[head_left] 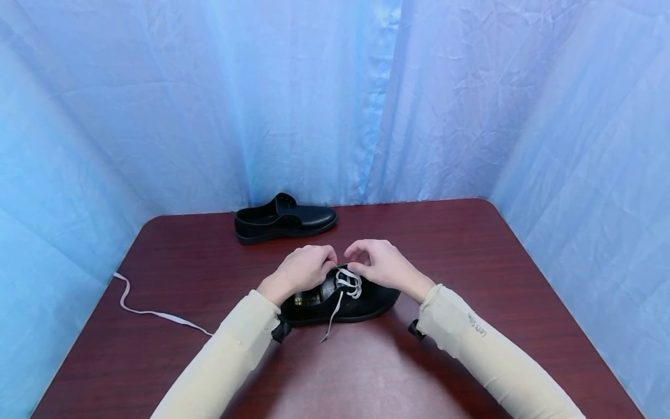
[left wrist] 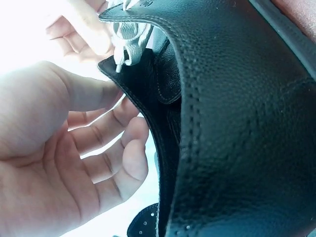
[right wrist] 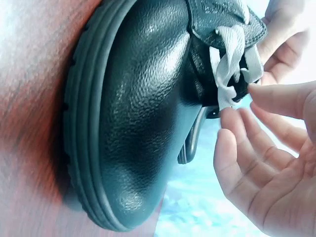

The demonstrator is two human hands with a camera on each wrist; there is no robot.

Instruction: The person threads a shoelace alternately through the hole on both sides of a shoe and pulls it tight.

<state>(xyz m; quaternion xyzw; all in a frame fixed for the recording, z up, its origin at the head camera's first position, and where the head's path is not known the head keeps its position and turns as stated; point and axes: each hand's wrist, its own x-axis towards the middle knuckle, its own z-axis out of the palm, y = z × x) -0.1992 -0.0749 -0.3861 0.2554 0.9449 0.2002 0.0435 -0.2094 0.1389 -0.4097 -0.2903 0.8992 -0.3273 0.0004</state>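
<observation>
A black leather lace-up shoe [head_left: 379,299] lies on its sole with its toe to the right. Its off-white shoelace [head_left: 352,284] crosses the front eyelets, and one loose end hangs over the near side. My left hand [head_left: 300,270] is at the far edge of the opening. In the left wrist view its thumb and forefinger pinch the eyelet flap [left wrist: 132,84]; the other fingers curl loosely. My right hand [head_left: 386,265] is over the laces, thumb and forefinger apart. In the right wrist view, its fingertips [right wrist: 228,117] touch near the lace; the exact contact is partly hidden.
Behind, a second black shoe [head_left: 309,218] without a lace stands near the back edge of the dark red table [head_left: 445,233]. Another off-white shoelace [head_left: 157,314] runs over the left edge, partly behind my left sleeve. Blue curtains [head_left: 314,105] surround the table.
</observation>
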